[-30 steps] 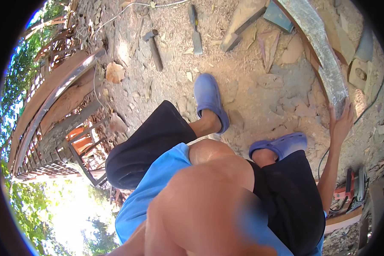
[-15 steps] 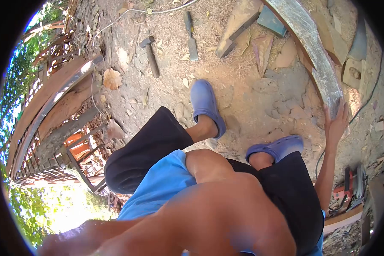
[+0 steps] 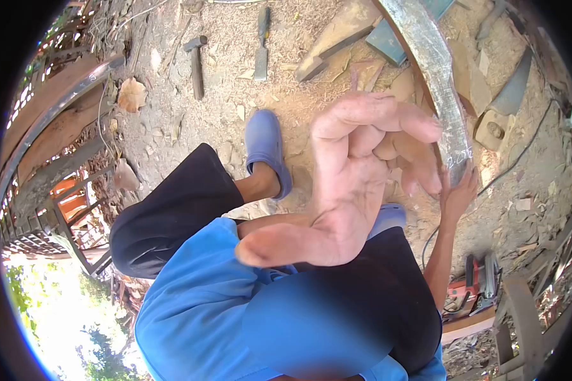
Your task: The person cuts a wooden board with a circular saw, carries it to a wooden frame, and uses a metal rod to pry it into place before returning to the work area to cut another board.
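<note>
Right hand (image 3: pixel 459 193) lies open-fingered on the end of the curved beam (image 3: pixel 435 70), left hand (image 3: pixel 356 178) spread and empty; the beam looks stiff, probably heavy, best gripped by both edges

The left hand (image 3: pixel 356 184) is raised close to the camera, palm open and fingers loosely curled, holding nothing. The right hand (image 3: pixel 459 192) rests flat against the end of a curved metal-faced beam (image 3: pixel 433 70). On the dirt ground (image 3: pixel 311 127) lie a hammer (image 3: pixel 197 63) and a chisel (image 3: pixel 261 46).
</note>
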`<state>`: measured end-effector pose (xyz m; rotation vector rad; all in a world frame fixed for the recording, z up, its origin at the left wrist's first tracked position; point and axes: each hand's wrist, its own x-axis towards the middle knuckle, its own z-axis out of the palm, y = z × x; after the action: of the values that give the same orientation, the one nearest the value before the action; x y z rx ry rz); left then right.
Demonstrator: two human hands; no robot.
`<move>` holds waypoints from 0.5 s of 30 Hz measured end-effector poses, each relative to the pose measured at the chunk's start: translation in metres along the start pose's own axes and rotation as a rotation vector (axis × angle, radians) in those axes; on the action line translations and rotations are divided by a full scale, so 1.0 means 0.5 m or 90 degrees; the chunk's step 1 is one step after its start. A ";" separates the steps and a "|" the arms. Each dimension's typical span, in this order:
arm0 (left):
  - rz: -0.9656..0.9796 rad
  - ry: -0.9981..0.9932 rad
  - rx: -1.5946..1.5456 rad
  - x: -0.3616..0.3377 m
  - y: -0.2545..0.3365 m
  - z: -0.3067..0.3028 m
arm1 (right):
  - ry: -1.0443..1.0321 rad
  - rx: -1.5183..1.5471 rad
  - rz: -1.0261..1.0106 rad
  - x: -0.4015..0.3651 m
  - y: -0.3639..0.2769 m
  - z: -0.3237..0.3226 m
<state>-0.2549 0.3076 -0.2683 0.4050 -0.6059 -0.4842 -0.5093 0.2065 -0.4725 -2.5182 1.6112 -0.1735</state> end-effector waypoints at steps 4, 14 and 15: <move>-0.036 -0.057 0.025 0.006 0.004 -0.032 | -0.012 0.004 0.012 0.000 0.004 0.006; -0.051 0.117 -0.091 0.029 0.143 0.092 | -0.003 0.019 0.010 -0.006 0.006 0.007; -0.048 0.120 -0.089 0.031 0.148 0.095 | 0.001 0.019 0.009 -0.005 0.006 0.008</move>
<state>-0.2503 0.3492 -0.1895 0.3370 -0.3725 -0.5495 -0.5124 0.2076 -0.4771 -2.4841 1.6151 -0.1954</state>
